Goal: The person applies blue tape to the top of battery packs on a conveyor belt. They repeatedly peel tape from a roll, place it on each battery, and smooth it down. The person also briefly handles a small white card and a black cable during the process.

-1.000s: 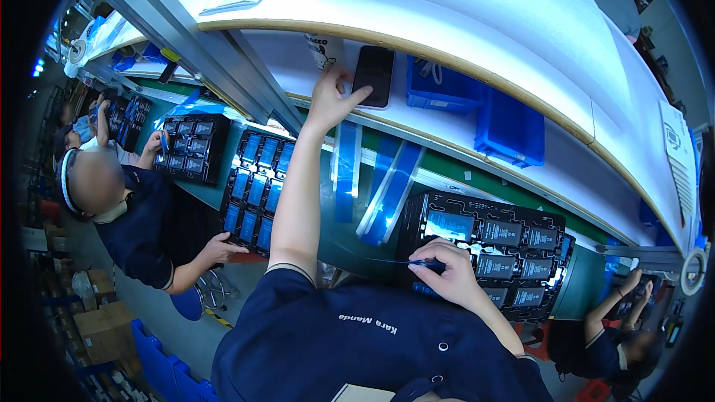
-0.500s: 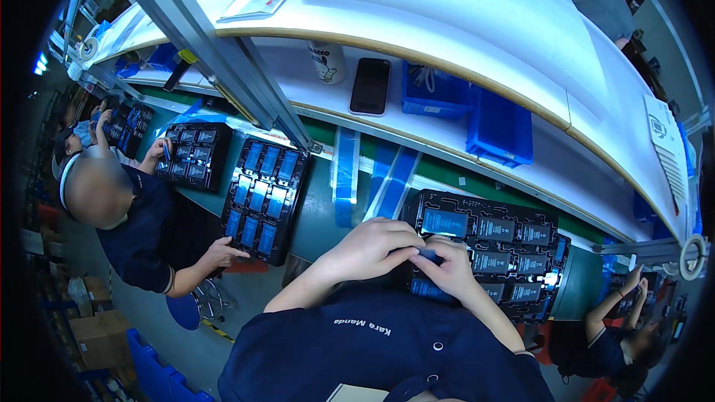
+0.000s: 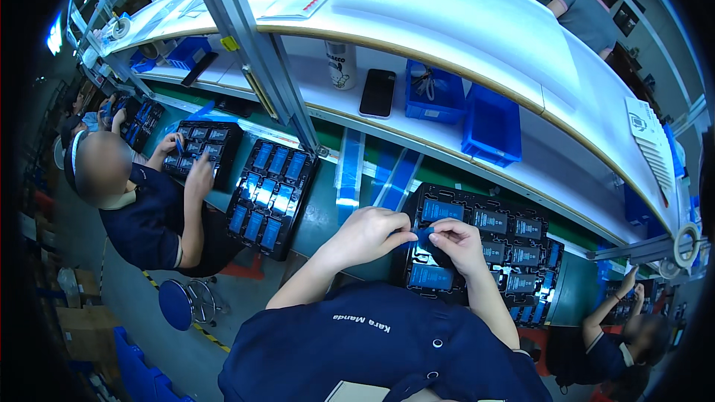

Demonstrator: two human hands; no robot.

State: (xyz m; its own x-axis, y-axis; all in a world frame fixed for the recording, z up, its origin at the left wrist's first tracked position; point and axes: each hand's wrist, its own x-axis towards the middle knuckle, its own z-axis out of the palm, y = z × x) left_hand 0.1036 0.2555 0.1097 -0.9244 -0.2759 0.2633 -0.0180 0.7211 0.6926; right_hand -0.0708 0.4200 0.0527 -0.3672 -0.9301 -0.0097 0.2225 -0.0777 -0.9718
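Observation:
In front of me, my left hand (image 3: 372, 237) and my right hand (image 3: 457, 244) meet over the left side of a black tray (image 3: 484, 199). Their thumbs and fingers pinch a small dark-blue flat piece (image 3: 424, 238), partly hidden by the fingertips; its kind is not clear. Beneath them the tray holds flat rectangular batteries in rows. A blue-faced battery (image 3: 442, 212) lies just beyond the hands and another blue battery (image 3: 430, 277) nearer to me. Black batteries (image 3: 526, 255) with pale print fill slots to the right.
A second black tray (image 3: 292, 205) of blue batteries stands left, beside a co-worker (image 3: 149, 208) at another tray (image 3: 227, 128). Blue tape strips (image 3: 350, 171) cross the bench. Above, a shelf holds a phone (image 3: 378, 93), a white tumbler (image 3: 341, 67) and blue bins (image 3: 491, 125). A metal post (image 3: 246, 37) rises left.
My hands have drawn slightly apart, showing more of the blue piece and the battery nearer to me. The co-worker's near hand has left the second tray and risen beside the farther one.

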